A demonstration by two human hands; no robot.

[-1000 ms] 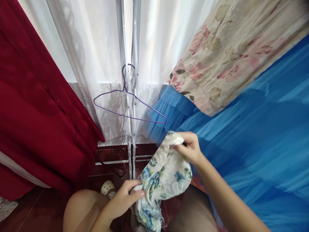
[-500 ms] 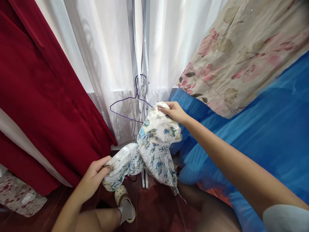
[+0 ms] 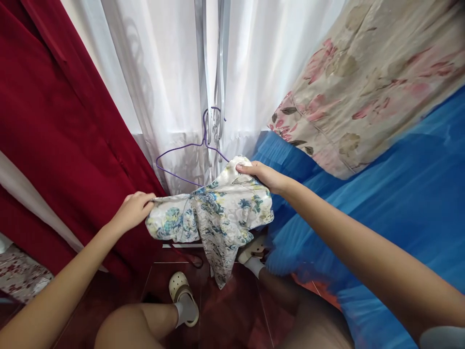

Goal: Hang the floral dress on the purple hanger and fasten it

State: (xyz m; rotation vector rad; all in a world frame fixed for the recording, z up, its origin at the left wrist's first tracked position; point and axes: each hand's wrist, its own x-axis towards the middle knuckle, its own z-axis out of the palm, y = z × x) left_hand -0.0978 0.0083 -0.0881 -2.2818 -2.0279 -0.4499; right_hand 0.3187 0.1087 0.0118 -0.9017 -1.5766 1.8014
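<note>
A white blouse-like garment (image 3: pixel 221 208) with blue, green and yellow flowers hangs between my hands. My left hand (image 3: pixel 136 209) pinches the end of one sleeve-like part, pulled out to the left. At the upper right of the garment, my right hand (image 3: pixel 263 175) grips its shoulder area, thumb on top. Under that right end passes one arm of a purple wire hanger (image 3: pixel 178 147). The hanger's left arm is bare, and its hook sits by a light metal stand (image 3: pixel 209 72). The garment's lower part droops to a point.
A dark red curtain-like cloth (image 3: pixel 72 121) hangs on the left, white curtains (image 3: pixel 163 58) behind. Rightward are a beige floral cloth (image 3: pixel 341 106) and a blue tulle skirt (image 3: pixel 399 194). My feet in beige clogs (image 3: pixel 178 282) rest on dark red floor tiles (image 3: pixel 232 315).
My left hand has risen and moved slightly left, stretching the garment's left part out level. The hanger has shifted a little left; my right hand keeps its grip at nearly the same place.
</note>
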